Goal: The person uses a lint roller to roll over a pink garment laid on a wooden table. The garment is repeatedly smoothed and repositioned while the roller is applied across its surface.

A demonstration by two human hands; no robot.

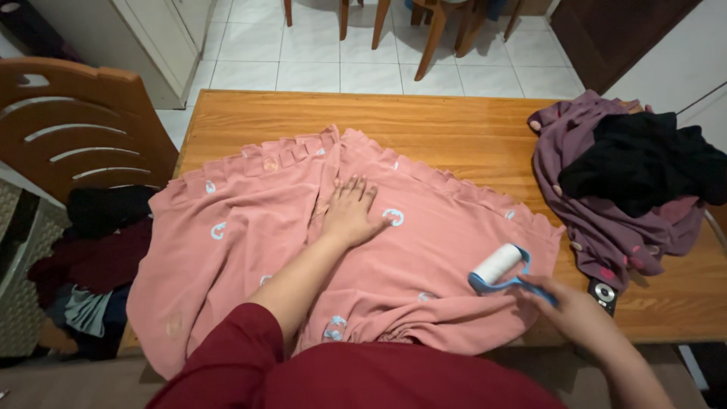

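Left hand (349, 210): flat, palm down, fingers straight and close together, pressed on the pink garment (250, 250). It holds nothing; it rests near the middle of the cloth, just below the pleated upper edge. A small pale printed mark lies on the fabric just right of the fingers, another farther off to the left.

Right hand (573, 309): closed around the blue handle of a lint roller (498, 266). The white roll sticks out up and left of the hand and sits on the right part of the pink garment, near its right hem.

Pink garment: spread wide over the wooden table (454, 129), its near edge hanging off toward the person's dark red sleeve (227, 356).

Just right of the right hand, on the table edge: a small dark remote control (603, 294), partly under cloth.

Beyond it, up and right: a pile of purple and black clothes (613, 182), touching the table, apart from the pink garment.

Far left of the left hand: a wooden chair (68, 121), and below it a basket of dark clothes (91, 257) on the floor.
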